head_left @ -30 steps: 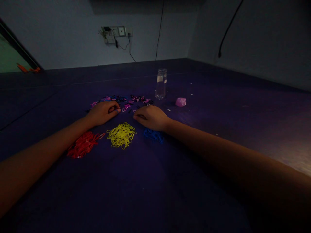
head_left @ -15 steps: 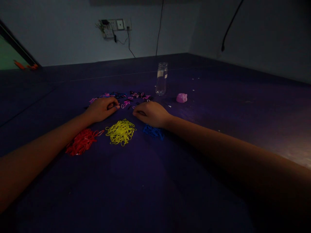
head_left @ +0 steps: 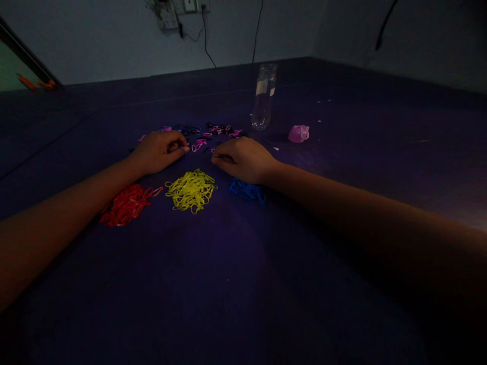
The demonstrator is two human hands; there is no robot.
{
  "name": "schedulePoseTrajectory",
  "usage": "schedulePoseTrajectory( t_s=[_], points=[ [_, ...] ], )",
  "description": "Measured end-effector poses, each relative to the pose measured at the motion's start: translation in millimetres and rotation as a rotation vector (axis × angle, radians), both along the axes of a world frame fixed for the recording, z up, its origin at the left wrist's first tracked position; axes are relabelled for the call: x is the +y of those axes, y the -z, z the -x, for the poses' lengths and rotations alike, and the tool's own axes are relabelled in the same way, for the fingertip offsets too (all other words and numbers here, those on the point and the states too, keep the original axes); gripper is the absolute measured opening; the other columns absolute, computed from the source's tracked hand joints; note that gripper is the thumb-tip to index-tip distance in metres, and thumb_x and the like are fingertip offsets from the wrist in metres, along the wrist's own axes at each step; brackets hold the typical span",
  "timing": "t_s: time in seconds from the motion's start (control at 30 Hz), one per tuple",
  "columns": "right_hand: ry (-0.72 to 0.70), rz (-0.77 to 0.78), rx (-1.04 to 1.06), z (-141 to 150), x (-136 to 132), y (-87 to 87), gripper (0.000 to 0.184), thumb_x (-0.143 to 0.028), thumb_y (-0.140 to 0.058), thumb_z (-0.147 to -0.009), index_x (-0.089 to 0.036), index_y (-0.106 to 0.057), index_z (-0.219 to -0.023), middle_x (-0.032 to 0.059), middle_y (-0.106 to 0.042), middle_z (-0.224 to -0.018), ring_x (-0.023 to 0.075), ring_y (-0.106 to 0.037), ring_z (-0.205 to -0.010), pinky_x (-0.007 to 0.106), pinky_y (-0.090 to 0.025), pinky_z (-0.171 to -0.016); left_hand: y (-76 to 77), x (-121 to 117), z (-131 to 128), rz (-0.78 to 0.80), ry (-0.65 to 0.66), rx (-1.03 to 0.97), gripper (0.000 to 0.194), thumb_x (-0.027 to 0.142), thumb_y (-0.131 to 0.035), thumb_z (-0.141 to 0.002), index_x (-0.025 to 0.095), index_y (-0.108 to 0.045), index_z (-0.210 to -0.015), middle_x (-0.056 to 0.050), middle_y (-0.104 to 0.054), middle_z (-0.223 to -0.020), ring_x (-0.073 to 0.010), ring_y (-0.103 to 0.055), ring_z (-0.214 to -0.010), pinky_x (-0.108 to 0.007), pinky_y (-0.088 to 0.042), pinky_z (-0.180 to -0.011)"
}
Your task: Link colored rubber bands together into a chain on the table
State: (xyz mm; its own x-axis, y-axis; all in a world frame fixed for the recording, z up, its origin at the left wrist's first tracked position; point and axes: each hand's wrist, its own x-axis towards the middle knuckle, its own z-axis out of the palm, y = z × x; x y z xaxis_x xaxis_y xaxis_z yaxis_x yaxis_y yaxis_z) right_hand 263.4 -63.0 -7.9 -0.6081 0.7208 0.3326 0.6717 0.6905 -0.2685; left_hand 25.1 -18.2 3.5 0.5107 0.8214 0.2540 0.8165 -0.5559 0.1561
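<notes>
My left hand point(head_left: 162, 149) is closed at the near side of a mixed spread of pink, black and blue rubber bands point(head_left: 216, 130). A small blue rubber band point(head_left: 184, 150) shows at its thumb tip. Across a narrow gap, my right hand point(head_left: 243, 158) is curled with fingertips pressed together on the purple surface; whatever they pinch is hidden. A yellow rubber band pile point(head_left: 191, 190) lies between the forearms. Red rubber bands point(head_left: 127, 205) are heaped beside my left forearm, and a blue pile point(head_left: 247, 191) sits just under my right wrist.
A clear bottle without a lid point(head_left: 263, 101) stands behind the mixed bands. To its right lies a pink cap-like piece point(head_left: 299, 133), with small white scraps point(head_left: 276, 148) nearby. Sockets and cables point(head_left: 206, 35) are on the back wall.
The view has tilted down, so everything sits higher in the picture. Both hands keep nearly the same pose and place beside the bands; the piles look unchanged.
</notes>
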Motion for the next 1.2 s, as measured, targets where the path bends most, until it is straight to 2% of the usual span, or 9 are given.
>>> schedulePoseTrajectory(
  t_s=[0.23, 0.4, 0.73, 1.2],
  points=[
    [-0.004, 0.006, 0.065, -0.8, 4.7, 3.8, 0.029, -0.034, -0.045, -0.090, -0.016, -0.067, -0.092, 0.0012, -0.062, -0.084, 0.0183, -0.056, -0.090, 0.029, -0.036, -0.078, -1.9, -3.0, -1.4, 0.014, -0.037, 0.051, 0.031, 0.034, -0.050, -0.087, 0.009, -0.061, -0.100, 0.001, -0.049, -0.073, -0.0088, -0.041, -0.064, -0.022, -0.030, -0.064],
    [-0.034, -0.006, 0.071, -1.9, 7.4, 6.2, 0.029, -0.032, -0.044, -0.091, -0.015, -0.067, -0.097, 0.0011, -0.061, -0.090, 0.0188, -0.056, -0.095, 0.029, -0.035, -0.080, -2.3, -4.3, -1.7, 0.008, -0.042, 0.049, 0.035, 0.036, -0.048, -0.088, 0.005, -0.060, -0.100, 0.002, -0.047, -0.071, -0.0071, -0.038, -0.065, -0.020, -0.029, -0.065],
    [-0.017, -0.022, -0.018, 0.5, -3.4, -2.3, 0.025, -0.024, -0.045, -0.090, -0.016, -0.068, -0.095, 0.0060, -0.068, -0.094, 0.0161, -0.059, -0.083, 0.027, -0.036, -0.070, 0.7, -0.1, -0.3, -0.011, 0.032, -0.017, 0.025, 0.038, -0.048, -0.082, 0.017, -0.060, -0.085, 0.003, -0.045, -0.058, -0.0128, -0.043, -0.055, -0.024, -0.027, -0.055],
    [-0.018, -0.010, 0.011, -0.2, -5.1, -1.8, 0.021, -0.023, -0.048, -0.090, -0.017, -0.068, -0.091, 0.0060, -0.070, -0.089, 0.0143, -0.061, -0.078, 0.025, -0.038, -0.066, 6.7, 0.4, 2.0, -0.055, 0.109, -0.072, 0.022, 0.037, -0.047, -0.085, 0.019, -0.059, -0.084, 0.001, -0.048, -0.061, -0.0160, -0.047, -0.060, -0.026, -0.030, -0.056]
  ],
)
